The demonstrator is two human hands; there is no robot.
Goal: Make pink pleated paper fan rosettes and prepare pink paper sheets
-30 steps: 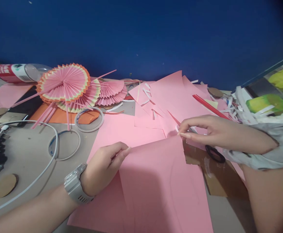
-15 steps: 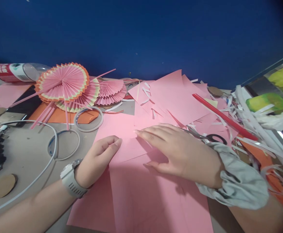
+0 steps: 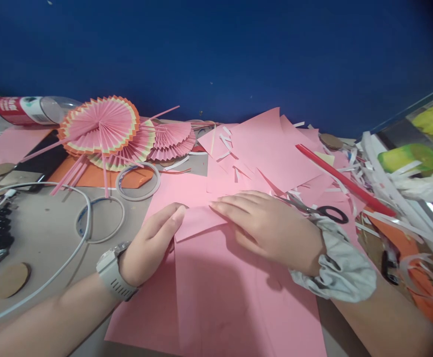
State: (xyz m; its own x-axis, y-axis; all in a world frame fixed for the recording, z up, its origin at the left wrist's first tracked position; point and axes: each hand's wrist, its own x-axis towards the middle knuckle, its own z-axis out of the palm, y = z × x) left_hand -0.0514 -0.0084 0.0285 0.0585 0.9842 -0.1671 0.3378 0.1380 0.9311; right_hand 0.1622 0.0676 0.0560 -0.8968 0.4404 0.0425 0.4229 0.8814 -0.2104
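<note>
A pink sheet of paper point(image 3: 197, 225) with a narrow folded flap at its far end lies in front of me, over other pink sheets. At the flap's left end, my left hand point(image 3: 157, 243) pinches the paper, thumb on top and fingers curled partly out of sight. Across the right end lies my right hand point(image 3: 268, 230), its fingers pressed together over the flap and its thumb drawn in close below them. More pink paper point(image 3: 257, 153) is spread beyond my hands. Just past my right hand sit scissors with black handles point(image 3: 331, 214).
Pleated paper fans point(image 3: 101, 124) and a plastic bottle point(image 3: 27, 110) stand back left. Two tape rings point(image 3: 138, 198), a white cable point(image 3: 88, 218) and black beads point(image 3: 1, 233) lie left. A red strip point(image 3: 345, 181) and paper scraps point(image 3: 353, 168) are on the right. A blue partition point(image 3: 216, 59) rises behind.
The flap now shows as a distinct folded strip between my hands. My right thumb has drawn in toward the fingers, and my left thumb has come onto the strip's end.
</note>
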